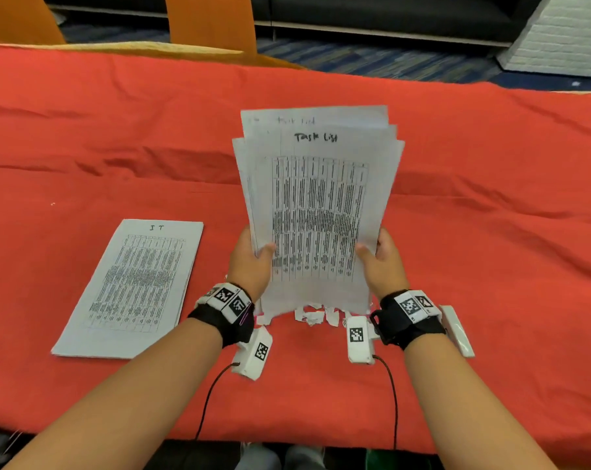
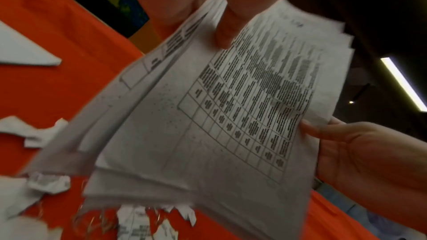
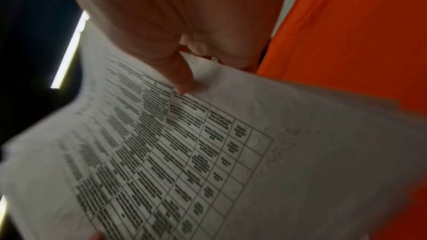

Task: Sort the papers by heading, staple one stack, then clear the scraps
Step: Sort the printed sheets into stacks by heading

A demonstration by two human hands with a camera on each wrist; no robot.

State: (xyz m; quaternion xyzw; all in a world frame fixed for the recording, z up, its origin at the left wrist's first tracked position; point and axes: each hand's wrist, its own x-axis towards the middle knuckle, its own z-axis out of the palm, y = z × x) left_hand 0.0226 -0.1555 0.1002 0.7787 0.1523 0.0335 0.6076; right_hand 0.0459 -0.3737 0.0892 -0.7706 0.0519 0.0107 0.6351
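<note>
Both hands hold a stack of white printed sheets headed "Task List" (image 1: 316, 205) upright over the red tablecloth (image 1: 474, 232), its sheets slightly fanned at the top. My left hand (image 1: 253, 257) grips the stack's lower left edge, thumb on the front sheet. My right hand (image 1: 377, 256) grips the lower right edge the same way. The same stack (image 2: 231, 116) fills the left wrist view and the stack (image 3: 208, 152) fills the right wrist view. A second stack headed "IT" (image 1: 134, 286) lies flat on the cloth to the left. Torn paper scraps (image 1: 316, 315) lie under the held stack.
More scraps (image 2: 46, 183) lie on the cloth near my left wrist. A white rectangular object (image 1: 457, 330) shows beside my right wrist. Orange chairs (image 1: 212, 22) stand beyond the table's far edge.
</note>
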